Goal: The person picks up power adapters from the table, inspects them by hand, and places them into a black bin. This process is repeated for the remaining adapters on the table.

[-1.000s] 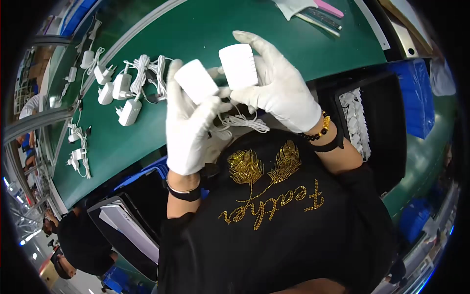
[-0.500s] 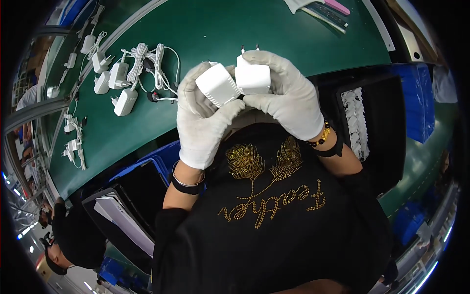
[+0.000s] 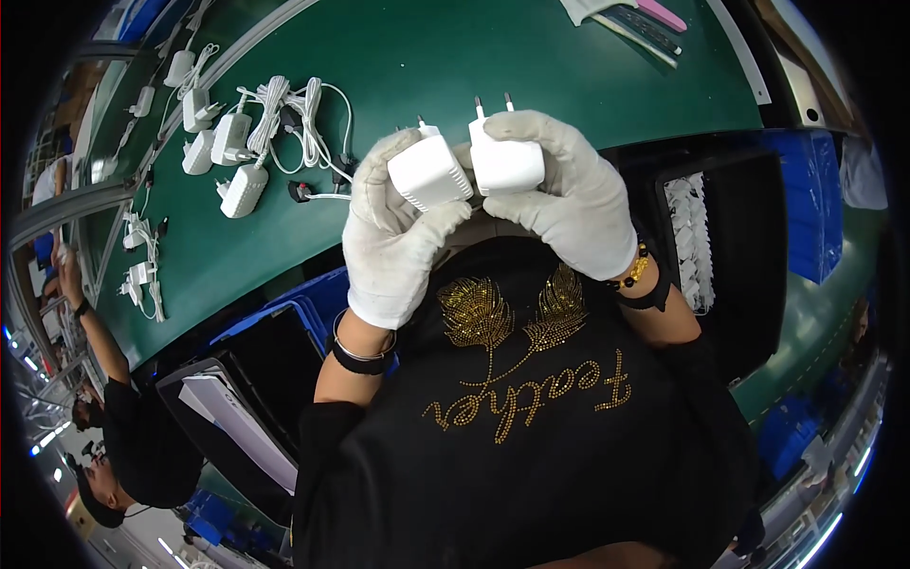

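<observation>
Both my hands wear white gloves and are raised over the near edge of the green table. My left hand (image 3: 391,242) is closed on a white plug adapter (image 3: 427,174) with vent slots along one edge and its prongs pointing away from me. In my right hand (image 3: 578,194) I grip a second white plug adapter (image 3: 509,164), its two dark-tipped prongs also facing the far side. The two adapters are side by side with a narrow gap between them. Any cords on them are hidden by my hands.
Several white adapters (image 3: 244,191) with bundled cords (image 3: 270,119) lie on the green table (image 3: 417,38) to the left. At the far right are a pink tool (image 3: 661,14) and slim tools. Black bins (image 3: 739,256) flank me. A co-worker (image 3: 142,446) is at lower left.
Both adapters have tilted, so more of their prongs shows, and a gap has opened between them. My right hand has shifted slightly right. The co-worker's arm now reaches toward the table.
</observation>
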`<state>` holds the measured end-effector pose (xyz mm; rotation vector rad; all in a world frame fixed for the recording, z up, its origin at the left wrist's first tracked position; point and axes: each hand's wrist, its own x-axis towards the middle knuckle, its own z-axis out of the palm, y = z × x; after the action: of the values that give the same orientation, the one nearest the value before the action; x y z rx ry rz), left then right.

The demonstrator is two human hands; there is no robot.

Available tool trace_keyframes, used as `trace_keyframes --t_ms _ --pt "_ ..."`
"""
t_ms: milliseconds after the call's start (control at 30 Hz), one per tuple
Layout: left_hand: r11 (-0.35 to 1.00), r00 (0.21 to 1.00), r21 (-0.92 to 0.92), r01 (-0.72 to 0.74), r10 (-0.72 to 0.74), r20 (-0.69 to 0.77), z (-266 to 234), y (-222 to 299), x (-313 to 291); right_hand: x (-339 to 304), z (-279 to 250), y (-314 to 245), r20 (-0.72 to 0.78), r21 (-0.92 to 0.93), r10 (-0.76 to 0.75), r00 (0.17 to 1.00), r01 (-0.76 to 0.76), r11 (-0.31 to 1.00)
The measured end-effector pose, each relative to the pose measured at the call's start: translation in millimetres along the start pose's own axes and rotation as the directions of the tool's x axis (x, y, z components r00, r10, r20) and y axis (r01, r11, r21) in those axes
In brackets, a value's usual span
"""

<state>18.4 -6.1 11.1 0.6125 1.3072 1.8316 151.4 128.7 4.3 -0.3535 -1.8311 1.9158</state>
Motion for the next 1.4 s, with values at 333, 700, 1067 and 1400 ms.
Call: trace_keyframes --t_ms 333,700,1067,1400 --pt "0.985 0.997 -0.16 0.065 -0.058 0.052 -8.3 12.6 13.1 13.2 3.4 -11.3 -0.033 -0.032 -0.031 0.999 0.03 0.999" --pt "0.835 0.962 -0.502 -0.224 0.108 -0.249 22.2 30.8 37.8 50.8 36.1 -29.0 0.187 -0.741 -0.347 0.919 0.364 0.564" --pt "-0.255 0.852 0.966 0.039 0.514 0.102 -176.9 128.9 104.8 75.4 -15.7 -46.5 0.077 0.905 -0.027 0.997 -0.058 0.422" --pt "0.137 0.843 0.984 0.112 0.511 -0.167 -264.9 148.5 127.8 54.4 -37.9 -21.1 0.248 0.967 -0.065 0.967 -0.243 0.078"
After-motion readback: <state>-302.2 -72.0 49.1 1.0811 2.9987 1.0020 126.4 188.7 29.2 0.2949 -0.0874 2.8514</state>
